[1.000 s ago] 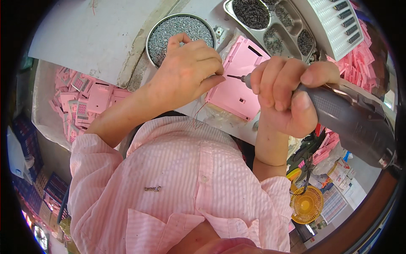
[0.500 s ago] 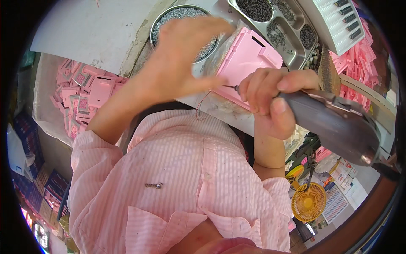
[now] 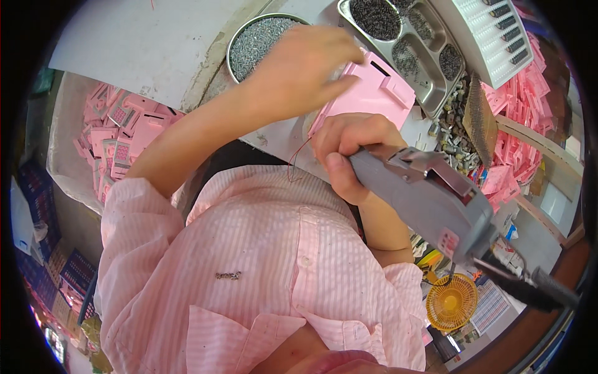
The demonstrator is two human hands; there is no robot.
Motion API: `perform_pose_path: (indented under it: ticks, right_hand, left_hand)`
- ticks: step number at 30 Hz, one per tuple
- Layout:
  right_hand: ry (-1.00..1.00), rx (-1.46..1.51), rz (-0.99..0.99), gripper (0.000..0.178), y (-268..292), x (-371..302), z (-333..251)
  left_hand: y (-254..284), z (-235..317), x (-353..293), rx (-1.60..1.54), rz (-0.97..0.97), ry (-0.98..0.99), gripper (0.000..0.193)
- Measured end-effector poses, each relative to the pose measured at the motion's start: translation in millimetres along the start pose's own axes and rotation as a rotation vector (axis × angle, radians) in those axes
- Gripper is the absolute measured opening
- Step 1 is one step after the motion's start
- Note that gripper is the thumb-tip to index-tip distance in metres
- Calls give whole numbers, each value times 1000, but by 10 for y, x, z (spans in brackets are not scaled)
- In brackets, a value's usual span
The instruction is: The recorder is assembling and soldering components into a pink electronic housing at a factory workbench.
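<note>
My right hand (image 3: 355,146) is wrapped round a grey electric screwdriver (image 3: 430,199), its cable end pointing toward the lower right. The screwdriver's tip is hidden behind that hand. A pink plastic housing (image 3: 383,90) with a dark slot lies tilted on the bench just beyond it. Over the housing's left side hovers my left hand (image 3: 305,68), slightly blurred, thumb and fingers apart; whether it touches the housing I cannot tell. Partly behind this hand stands a round metal bowl (image 3: 230,61) full of silvery screws (image 3: 265,40).
A compartmented metal tray (image 3: 430,81) with dark screws stands beyond the housing, beside a white box (image 3: 483,43). Pink parts fill a pale bag (image 3: 64,146) at left and are heaped (image 3: 514,112) at right. A yellow basket (image 3: 451,302) sits lower right.
My left hand has moved right, from over the screw bowl to the housing. My right hand has shifted left and nearer with the screwdriver, which has turned and now points more steeply.
</note>
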State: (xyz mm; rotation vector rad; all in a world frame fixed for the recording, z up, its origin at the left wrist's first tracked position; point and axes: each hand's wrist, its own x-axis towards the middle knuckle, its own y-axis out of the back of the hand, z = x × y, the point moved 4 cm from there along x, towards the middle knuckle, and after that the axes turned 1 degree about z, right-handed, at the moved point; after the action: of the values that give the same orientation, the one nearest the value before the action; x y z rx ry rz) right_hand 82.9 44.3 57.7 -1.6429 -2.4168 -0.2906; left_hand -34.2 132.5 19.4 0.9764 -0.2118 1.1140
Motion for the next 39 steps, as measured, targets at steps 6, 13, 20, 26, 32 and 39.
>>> perform_pose_path:
  ticks: [6,13,20,26,32,39]
  right_hand:
    - [122,382,267,20,216,34,-750]
    - [536,847,198,37,867,-188,-1465]
    - [136,293,511,51,1277,-444,-750]
    - [104,-348,725,74,1383,-390,-656]
    - [337,-713,933,53,1244,-664,-657]
    - [-410,893,394,71,560,-284,250]
  left_hand:
    - [-1113,265,769,75,-324,-257,28]
    - [953,95,374,167,-184,-27,39]
    - [2397,-370,-740,280,-458,648,34]
    - [1242,-2401,238,-29,232,887,40]
    - [1421,-2484,730,-446,346,1023,23]
    - [1081,-232,379,-142,246,55,24]
